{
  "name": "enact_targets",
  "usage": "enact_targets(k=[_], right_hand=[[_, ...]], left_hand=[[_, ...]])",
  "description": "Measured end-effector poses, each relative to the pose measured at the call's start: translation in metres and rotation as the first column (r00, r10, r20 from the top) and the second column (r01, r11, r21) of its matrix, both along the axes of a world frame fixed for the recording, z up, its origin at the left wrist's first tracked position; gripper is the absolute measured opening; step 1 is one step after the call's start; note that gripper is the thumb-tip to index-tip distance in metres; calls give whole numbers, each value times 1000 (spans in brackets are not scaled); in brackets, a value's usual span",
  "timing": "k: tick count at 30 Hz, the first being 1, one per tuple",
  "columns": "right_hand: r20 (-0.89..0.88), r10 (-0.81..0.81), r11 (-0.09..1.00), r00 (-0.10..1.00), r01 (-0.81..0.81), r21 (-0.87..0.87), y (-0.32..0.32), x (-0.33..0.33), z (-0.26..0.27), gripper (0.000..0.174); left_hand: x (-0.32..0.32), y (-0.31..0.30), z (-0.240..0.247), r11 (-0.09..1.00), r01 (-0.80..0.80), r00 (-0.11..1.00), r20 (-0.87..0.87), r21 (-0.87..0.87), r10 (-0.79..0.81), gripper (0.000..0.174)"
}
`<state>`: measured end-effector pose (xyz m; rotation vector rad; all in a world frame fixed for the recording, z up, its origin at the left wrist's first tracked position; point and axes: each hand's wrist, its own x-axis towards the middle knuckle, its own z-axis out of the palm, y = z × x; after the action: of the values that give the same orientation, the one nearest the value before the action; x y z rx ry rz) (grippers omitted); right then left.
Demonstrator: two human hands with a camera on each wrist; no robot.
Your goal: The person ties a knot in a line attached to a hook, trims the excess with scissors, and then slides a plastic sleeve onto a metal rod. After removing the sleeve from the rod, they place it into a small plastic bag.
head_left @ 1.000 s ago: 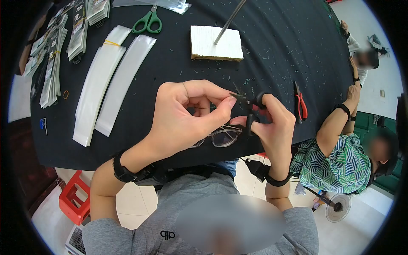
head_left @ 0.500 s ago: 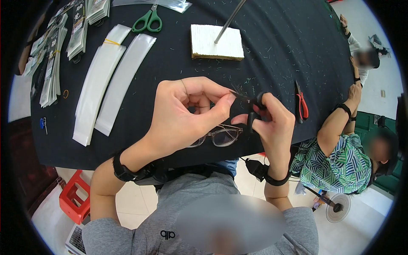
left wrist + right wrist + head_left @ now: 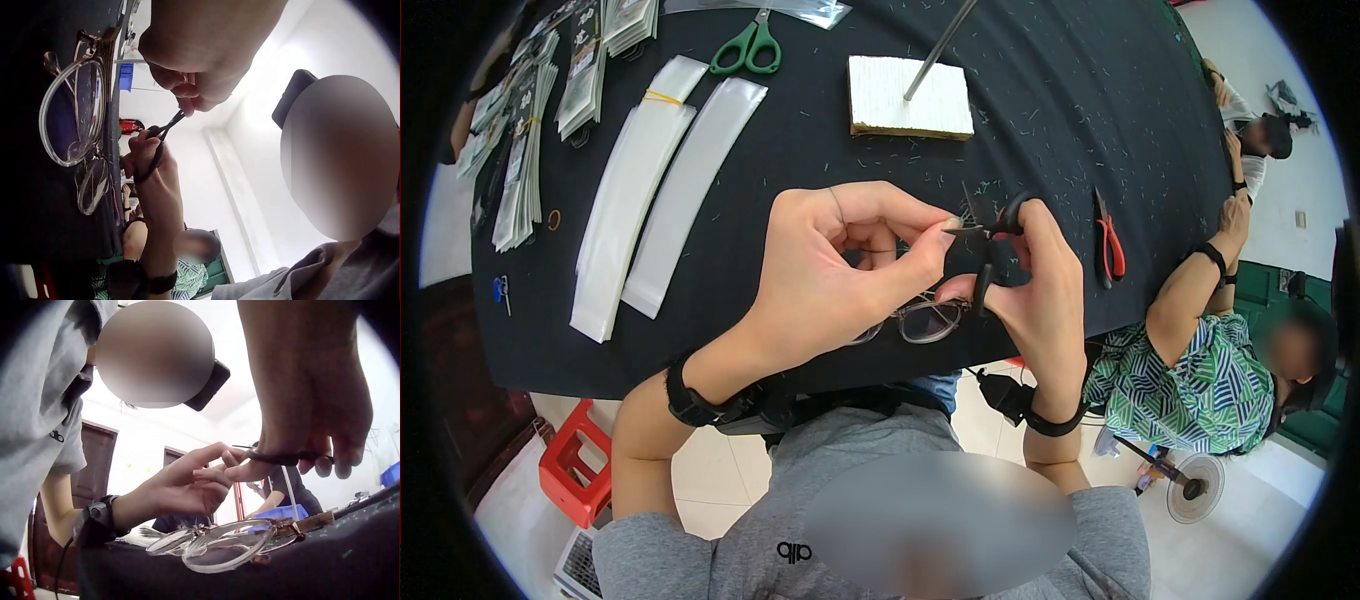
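Observation:
My left hand (image 3: pixel 830 270) pinches a thin dark thread (image 3: pixel 837 203) between thumb and index fingertips; part of it crosses the index finger. What else may sit in the pinch is too small to make out. In my right hand (image 3: pixel 1045 290) are small scissors with black handles (image 3: pixel 1008 215), thumb and fingers in the loops. Their blades stand apart, one right at the left fingertips. The left wrist view shows the scissors (image 3: pixel 164 134) just under the left hand. Clear-rimmed eyeglasses (image 3: pixel 930 324) lie on the dark cloth below the hands, partly hidden by the left one.
A white foam block (image 3: pixel 910 95) with an upright metal rod stands ahead. Red-handled pliers (image 3: pixel 1111 245) lie right; green-handled scissors (image 3: pixel 747 48) and clear plastic sleeves (image 3: pixel 635 190) lie left. Thread bits dot the cloth (image 3: pixel 1060 150). Another person (image 3: pixel 1200 380) sits at the right.
The scissors' blades have spread apart, and the right hand has shifted slightly left and turned. My left hand keeps its pinch in nearly the same spot.

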<state>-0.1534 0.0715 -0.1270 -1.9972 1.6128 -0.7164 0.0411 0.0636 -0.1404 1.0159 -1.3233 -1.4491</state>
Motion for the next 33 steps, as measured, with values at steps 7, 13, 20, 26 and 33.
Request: enact_targets(k=[7,13,20,26,33], right_hand=[[-1,-11,999,1000,11,-33,0,0,-2,55],[-18,-103,995,994,103,-6,5,-1,0,48],[-14,-162,986,987,161,-35,0,-6,9,53],[22,-77,997,997,77,2,2,-2,0,61],[-80,-45,993,996,36,-114,2,3,-4,57]], left_hand=[[0,0,0,1000,-3,1000,-8,8,3,11],[-1,0,0,1000,-8,1000,12,-4,8,10],[1,-3,0,996,6,1000,-28,92,-4,10],[0,-2,-2,995,18,994,-107,100,-7,12],[0,-2,-4,992,55,986,-160,111,-37,12]])
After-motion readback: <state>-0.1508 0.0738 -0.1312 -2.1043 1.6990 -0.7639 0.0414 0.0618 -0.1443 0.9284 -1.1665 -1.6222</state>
